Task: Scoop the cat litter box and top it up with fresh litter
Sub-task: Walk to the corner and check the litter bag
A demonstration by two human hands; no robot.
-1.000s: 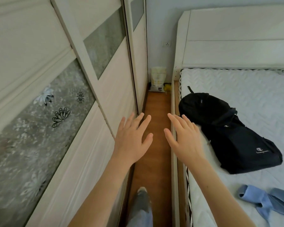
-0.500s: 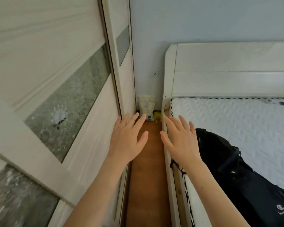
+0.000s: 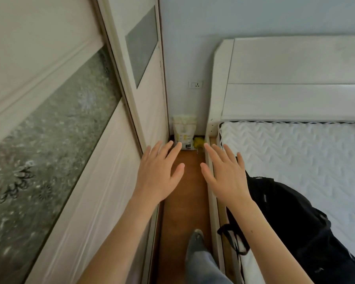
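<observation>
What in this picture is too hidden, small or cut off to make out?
Head view only:
- Pale bag at the corridor's end: its print is too small to read, and the left hand's fingertips cover its lower corner.
- Yellow thing beside it: partly behind the bed frame, unidentifiable.
- Black backpack: cut off by the frame's right and bottom edges.
- No litter box shows.

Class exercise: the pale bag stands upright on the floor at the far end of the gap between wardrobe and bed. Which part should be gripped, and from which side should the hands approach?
Probably the top edge of the pale bag, reached from the front and above. It stands upright against the wall, with the wardrobe on its left and the bed frame on its right, so only its front and top are exposed. Both the left hand and right hand are open and empty.
</observation>
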